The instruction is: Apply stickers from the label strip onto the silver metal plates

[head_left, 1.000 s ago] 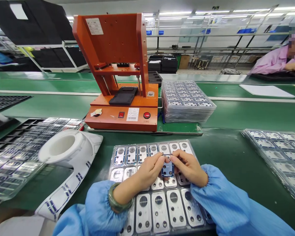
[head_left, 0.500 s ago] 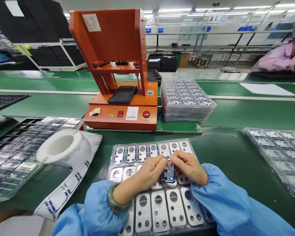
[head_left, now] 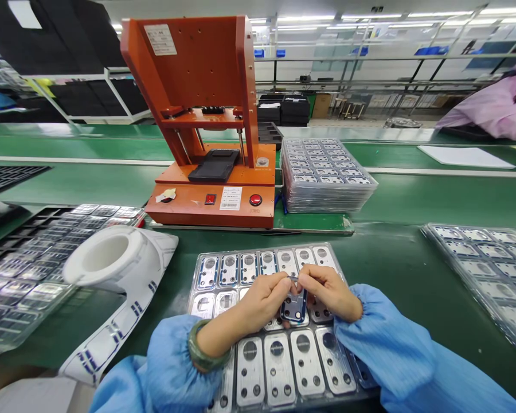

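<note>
Between both hands, above a clear plastic tray (head_left: 193, 281), is a small rectangular metal panel (head_left: 294, 307) with a dark blue face and round holes. My left hand (head_left: 266, 298) pinches its upper left edge with thumb and forefinger. At the upper right edge, my right hand (head_left: 329, 291) has thumb and fingers closed on the same panel. The fingertips of both hands nearly meet, and whatever lies between them is too small to make out. Rows of silver panels (head_left: 277, 367) with round holes fill the tray below; some in the back row have blue edges.
An orange press (head_left: 215, 198) stands behind the tray, a stack of filled trays (head_left: 327, 172) beside it. To the left are a roll of white labels (head_left: 116, 258) and another tray of panels (head_left: 47, 258). A further tray (head_left: 485, 258) lies right. A person in pink (head_left: 481, 112) sits across.
The blue panel has tilted slightly, its lower end shifting a little left. Both hands stay nearly in place. The person in pink has moved a little to the right.
</note>
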